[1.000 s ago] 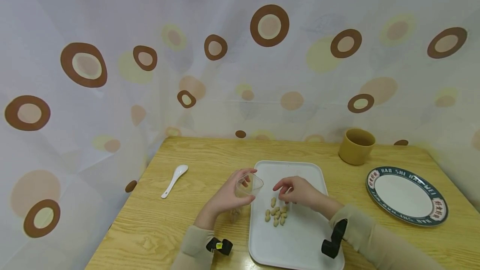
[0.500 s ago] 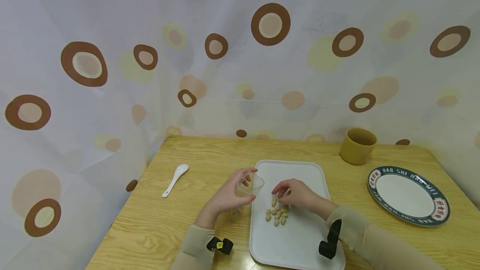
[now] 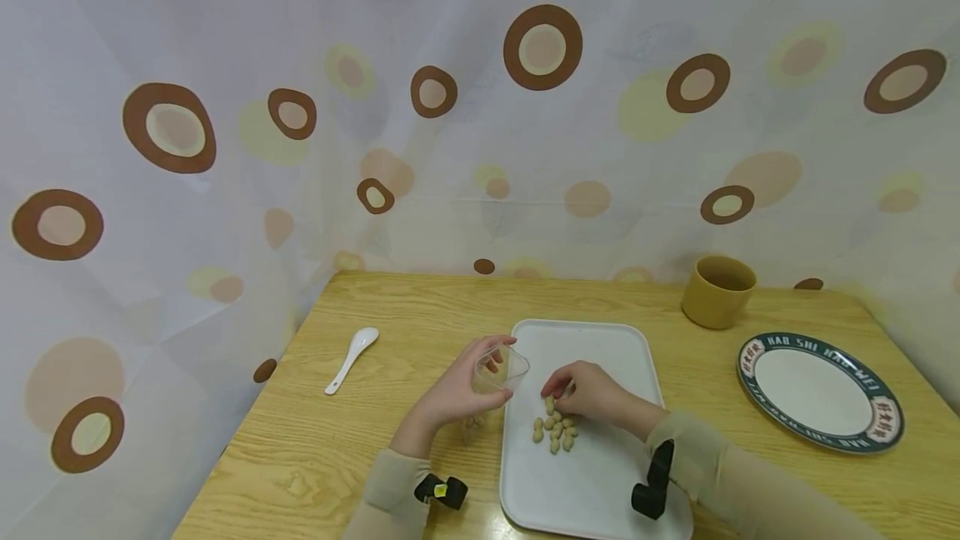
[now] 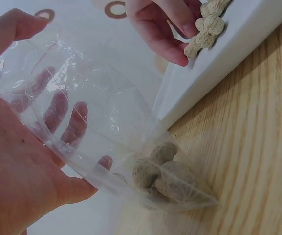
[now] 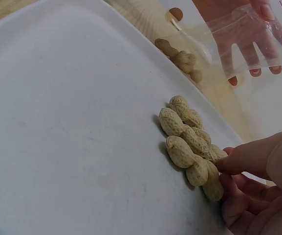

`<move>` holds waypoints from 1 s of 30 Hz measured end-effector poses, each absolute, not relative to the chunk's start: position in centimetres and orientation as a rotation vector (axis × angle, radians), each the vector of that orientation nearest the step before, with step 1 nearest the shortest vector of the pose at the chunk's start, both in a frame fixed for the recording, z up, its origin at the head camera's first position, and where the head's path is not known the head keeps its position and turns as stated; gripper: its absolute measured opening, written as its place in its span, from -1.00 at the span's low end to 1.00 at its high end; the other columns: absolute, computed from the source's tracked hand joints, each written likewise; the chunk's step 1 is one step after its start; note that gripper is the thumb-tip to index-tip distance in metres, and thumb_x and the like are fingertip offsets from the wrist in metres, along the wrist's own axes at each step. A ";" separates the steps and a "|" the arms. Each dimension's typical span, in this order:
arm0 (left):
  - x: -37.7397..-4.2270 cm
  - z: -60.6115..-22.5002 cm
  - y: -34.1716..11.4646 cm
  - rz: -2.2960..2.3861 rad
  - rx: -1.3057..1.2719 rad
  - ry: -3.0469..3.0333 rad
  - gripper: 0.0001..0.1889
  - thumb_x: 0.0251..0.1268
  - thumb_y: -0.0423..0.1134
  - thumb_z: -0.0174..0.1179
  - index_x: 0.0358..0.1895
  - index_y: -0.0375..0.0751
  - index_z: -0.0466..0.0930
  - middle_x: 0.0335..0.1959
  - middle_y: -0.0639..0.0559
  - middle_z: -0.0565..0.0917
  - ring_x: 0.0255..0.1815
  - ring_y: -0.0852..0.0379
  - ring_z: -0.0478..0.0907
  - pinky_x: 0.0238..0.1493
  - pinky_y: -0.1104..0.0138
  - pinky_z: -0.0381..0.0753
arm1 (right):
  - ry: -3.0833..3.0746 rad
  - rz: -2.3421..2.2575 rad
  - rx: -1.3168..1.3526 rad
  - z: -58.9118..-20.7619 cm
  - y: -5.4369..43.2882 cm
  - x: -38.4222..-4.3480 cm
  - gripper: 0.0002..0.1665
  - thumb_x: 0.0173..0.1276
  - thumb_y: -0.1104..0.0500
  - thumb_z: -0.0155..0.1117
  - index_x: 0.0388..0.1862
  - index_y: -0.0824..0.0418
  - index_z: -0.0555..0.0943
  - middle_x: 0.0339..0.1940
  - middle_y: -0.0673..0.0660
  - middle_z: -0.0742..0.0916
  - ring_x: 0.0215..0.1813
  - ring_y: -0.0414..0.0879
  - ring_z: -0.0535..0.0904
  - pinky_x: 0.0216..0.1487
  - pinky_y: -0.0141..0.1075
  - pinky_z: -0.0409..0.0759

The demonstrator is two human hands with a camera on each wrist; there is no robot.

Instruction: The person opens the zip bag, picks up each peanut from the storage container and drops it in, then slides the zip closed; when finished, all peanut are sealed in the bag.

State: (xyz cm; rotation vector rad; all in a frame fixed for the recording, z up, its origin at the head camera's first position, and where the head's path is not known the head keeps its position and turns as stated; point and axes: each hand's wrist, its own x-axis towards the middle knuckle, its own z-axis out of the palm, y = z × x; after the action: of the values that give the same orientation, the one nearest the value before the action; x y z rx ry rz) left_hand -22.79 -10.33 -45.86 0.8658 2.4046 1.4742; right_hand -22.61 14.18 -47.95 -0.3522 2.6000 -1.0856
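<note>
My left hand (image 3: pixel 457 390) holds a clear plastic bag (image 4: pixel 116 107) with its mouth spread between thumb and fingers. Several peanuts (image 4: pixel 162 174) lie in the bag's bottom corner, which hangs beside the tray, over the wooden table. On the white tray (image 3: pixel 592 482) sits a small cluster of unshelled peanuts (image 5: pixel 180 152). My right hand (image 3: pixel 596 394) reaches down to the far end of this cluster. There its thumb and forefinger pinch a peanut (image 4: pixel 192 48), mostly covered by the fingertips in the right wrist view.
A white spoon (image 3: pixel 352 361) lies on the table (image 3: pixel 285 457) to the left. Behind the tray on the right stands a mustard-yellow cup (image 3: pixel 716 302), with a green-rimmed plate (image 3: pixel 817 394) in front of it. A patterned curtain (image 3: pixel 465 148) hangs behind the table.
My right hand has moved slightly left and down to the cluster, and its fingers have closed on the peanut at the far end. The left hand with the bag stays nearly still.
</note>
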 end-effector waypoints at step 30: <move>-22.8 -46.1 -10.2 1.435 0.870 2.429 -0.28 0.19 -0.19 0.31 0.45 0.04 0.25 0.20 -0.25 0.41 0.10 -0.01 0.39 0.08 0.12 0.44 | 2.711 -1.064 -0.413 -44.6 15.6 -23.6 -0.89 0.24 0.24 0.42 -0.24 0.12 0.71 -0.37 -0.02 0.70 -0.34 -0.15 0.51 -0.32 -0.30 0.51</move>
State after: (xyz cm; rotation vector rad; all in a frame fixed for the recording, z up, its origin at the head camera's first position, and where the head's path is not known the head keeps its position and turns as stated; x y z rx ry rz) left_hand -22.79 -10.25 -46.11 0.8702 2.4288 1.4352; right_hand -23.61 15.62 -44.62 -0.4132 2.7111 -1.0641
